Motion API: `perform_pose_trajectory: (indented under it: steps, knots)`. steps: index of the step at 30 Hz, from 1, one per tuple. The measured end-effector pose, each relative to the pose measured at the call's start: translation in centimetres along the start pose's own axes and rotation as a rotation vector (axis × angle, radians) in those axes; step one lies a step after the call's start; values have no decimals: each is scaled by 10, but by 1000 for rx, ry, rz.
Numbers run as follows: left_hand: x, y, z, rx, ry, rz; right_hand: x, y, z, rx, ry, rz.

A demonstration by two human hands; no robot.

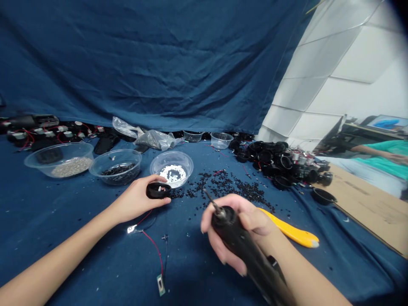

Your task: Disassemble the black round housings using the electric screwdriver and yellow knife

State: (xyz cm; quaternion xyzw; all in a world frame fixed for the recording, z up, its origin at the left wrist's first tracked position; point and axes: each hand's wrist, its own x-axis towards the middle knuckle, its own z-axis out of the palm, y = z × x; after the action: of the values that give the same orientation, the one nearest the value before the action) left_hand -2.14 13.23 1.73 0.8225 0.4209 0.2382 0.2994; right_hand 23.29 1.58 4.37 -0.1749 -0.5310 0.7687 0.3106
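Right hand (237, 223) on black electric screwdriver (237, 240), left hand (137, 199) on round black cap (158, 190).
Both grips clamped, bit pointing up-left. One cap, just before the rightmost of three large clear bowls (188, 165). Black pellets (219, 187) scatter ahead; one yellow utility knife (291, 227) lies right.

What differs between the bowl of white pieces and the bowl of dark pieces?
The bowl of white pieces holds mostly white bits and sits right behind the left hand; the bowl of dark pieces holds black bits, farther from that hand. Both are round clear plastic bowls on blue cloth.
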Motion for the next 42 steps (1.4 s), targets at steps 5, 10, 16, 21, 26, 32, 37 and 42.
perform_pose_trajectory:
  steps: [5,10,16,21,26,32,37,42]
  knots:
    - [-1,2,1,9,-21,2,14,6,-17,-612,470,143]
    - [-2,2,2,24,-12,-7,21,18,-19,-1140,702,283]
    - [-2,2,1,35,-14,-7,18,21,-15,-1342,660,382]
    - [-3,2,0,52,-12,-6,21,23,-14,-1393,696,415]
    - [-3,3,1,60,-17,4,18,22,-12,-1397,696,396]
    - [-4,0,-1,36,-40,19,16,25,-6,-1387,691,318]
    - [-7,-4,-1,14,-73,24,17,27,-10,-1443,720,211]
    - [-14,5,-14,-7,-140,13,-41,9,-31,-1484,936,200]
